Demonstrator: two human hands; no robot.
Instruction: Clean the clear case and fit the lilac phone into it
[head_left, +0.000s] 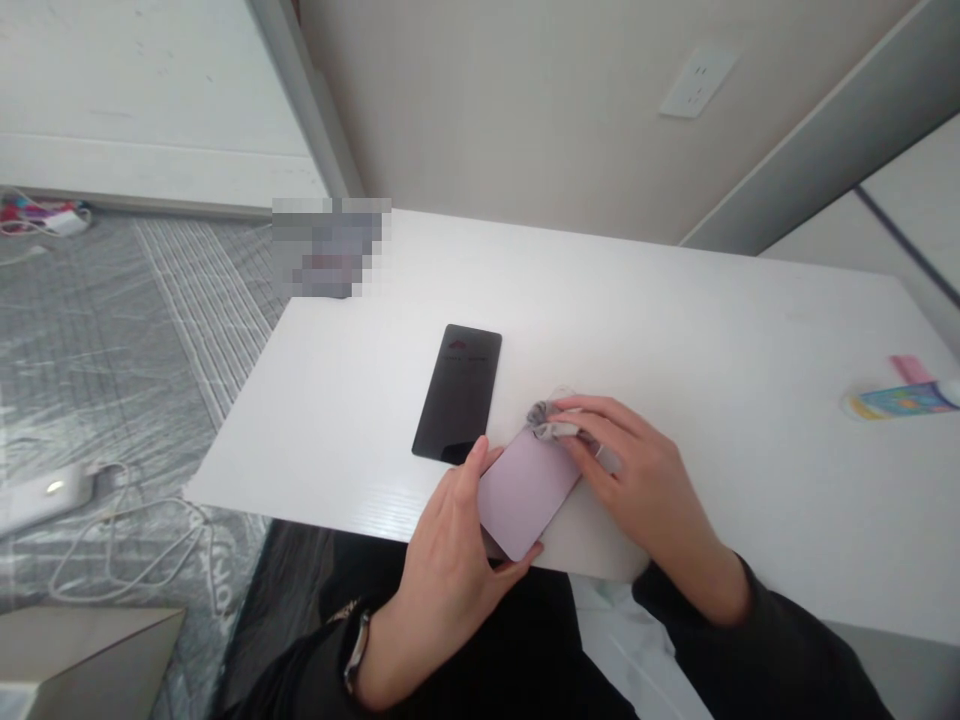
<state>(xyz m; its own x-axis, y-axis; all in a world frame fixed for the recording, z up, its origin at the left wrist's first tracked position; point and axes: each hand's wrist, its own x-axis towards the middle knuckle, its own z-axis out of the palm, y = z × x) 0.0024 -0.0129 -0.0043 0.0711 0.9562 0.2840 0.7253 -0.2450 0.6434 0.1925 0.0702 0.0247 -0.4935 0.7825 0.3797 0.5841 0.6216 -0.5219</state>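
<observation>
From where I'm standing, the lilac slab (pixel 526 492) sits low in the middle of the frame, over the near edge of the white table (pixel 675 320), its long axis slanting from lower left to upper right. The left hand (pixel 450 560) is clamped on its lower-left end, fingers on one side and thumb at the near corner, so the slab points from that hand towards the right hand (pixel 645 475). The right hand's fingertips are pinched together on a bunched grey cloth (pixel 541 418), which touches the slab's far, upper end. I'd say everything hinges on that line: left hand nearest the bottom end, cloth at the top, bare lilac face between. A black phone (pixel 459 395) lies just beyond, up and left of the slab, its long axis steeper, neither hand gripping it.
</observation>
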